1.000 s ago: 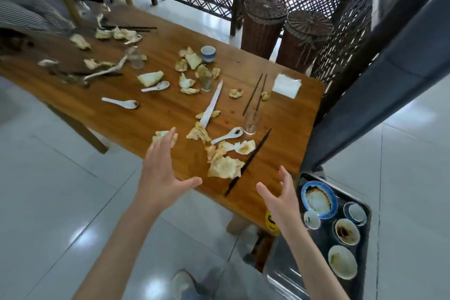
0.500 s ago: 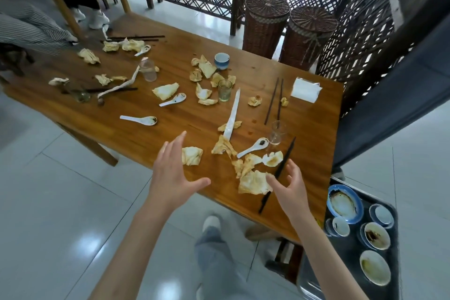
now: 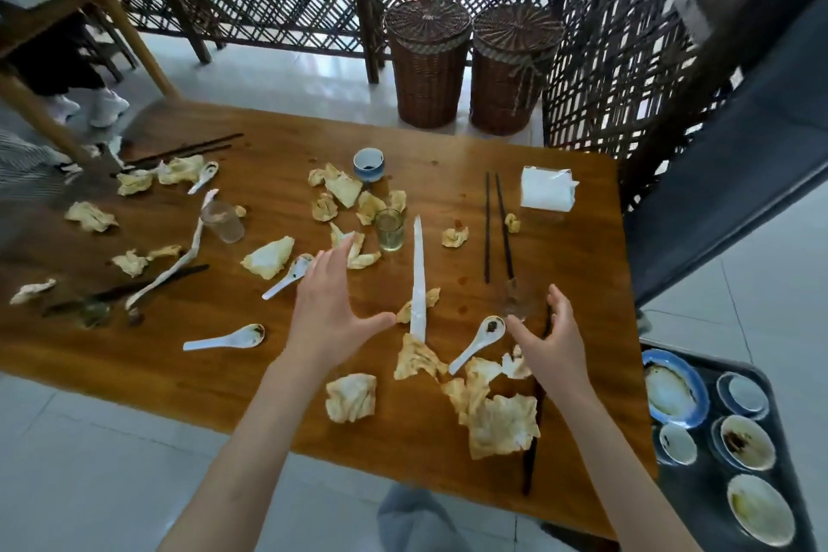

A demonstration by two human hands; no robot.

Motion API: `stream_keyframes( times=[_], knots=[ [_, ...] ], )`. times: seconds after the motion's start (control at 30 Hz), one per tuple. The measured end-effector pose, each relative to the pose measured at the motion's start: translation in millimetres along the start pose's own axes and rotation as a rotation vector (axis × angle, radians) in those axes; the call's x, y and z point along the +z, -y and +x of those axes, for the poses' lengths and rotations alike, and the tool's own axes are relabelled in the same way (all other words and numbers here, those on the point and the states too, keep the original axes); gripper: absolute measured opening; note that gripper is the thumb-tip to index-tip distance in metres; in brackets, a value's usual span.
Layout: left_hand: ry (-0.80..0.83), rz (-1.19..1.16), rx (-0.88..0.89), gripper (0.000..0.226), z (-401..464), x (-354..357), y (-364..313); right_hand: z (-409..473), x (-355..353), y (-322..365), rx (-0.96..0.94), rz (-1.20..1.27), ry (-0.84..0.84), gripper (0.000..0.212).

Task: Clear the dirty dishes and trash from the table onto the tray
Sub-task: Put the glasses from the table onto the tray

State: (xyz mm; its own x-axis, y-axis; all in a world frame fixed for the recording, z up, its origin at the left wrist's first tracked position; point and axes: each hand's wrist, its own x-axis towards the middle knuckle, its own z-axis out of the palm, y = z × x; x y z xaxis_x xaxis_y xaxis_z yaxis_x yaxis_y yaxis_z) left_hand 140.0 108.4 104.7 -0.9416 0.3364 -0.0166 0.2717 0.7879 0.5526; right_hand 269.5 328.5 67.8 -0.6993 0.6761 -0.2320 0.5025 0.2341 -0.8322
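Hands (image 3: pixel 441 327) spread above table (image 3: pixel 224 381), soiled spoon (image 3: pixel 477 343) between

Wooden table (image 3: pixel 582 309) littered after a meal.
On it lay crumpled napkins (image 3: pixel 502 426), white spoons (image 3: pixel 224 341), dark chopsticks (image 3: pixel 487 233), a glass (image 3: pixel 389 229), a blue-rimmed cup (image 3: pixel 368 164), and a far-right white packet (image 3: pixel 547 189), perhaps tissues.
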Motion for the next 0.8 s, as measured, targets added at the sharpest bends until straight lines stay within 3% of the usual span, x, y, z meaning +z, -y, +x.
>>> stream_keyframes(
  times=[0.43, 0.8],
  knots=[
    [0.072, 0.004, 0.043, 0.106, 105.4, 28.4, 9.4, 58.7, 22.9, 7.4, 0.023, -0.088, -0.083, 0.083],
    [0.146, 0.021, 0.105, 0.106, 143.9, 43.9, 15.2, 60.7, 42.4, 9.1, 0.060, -0.161, -0.111, 0.085]
  ],
)
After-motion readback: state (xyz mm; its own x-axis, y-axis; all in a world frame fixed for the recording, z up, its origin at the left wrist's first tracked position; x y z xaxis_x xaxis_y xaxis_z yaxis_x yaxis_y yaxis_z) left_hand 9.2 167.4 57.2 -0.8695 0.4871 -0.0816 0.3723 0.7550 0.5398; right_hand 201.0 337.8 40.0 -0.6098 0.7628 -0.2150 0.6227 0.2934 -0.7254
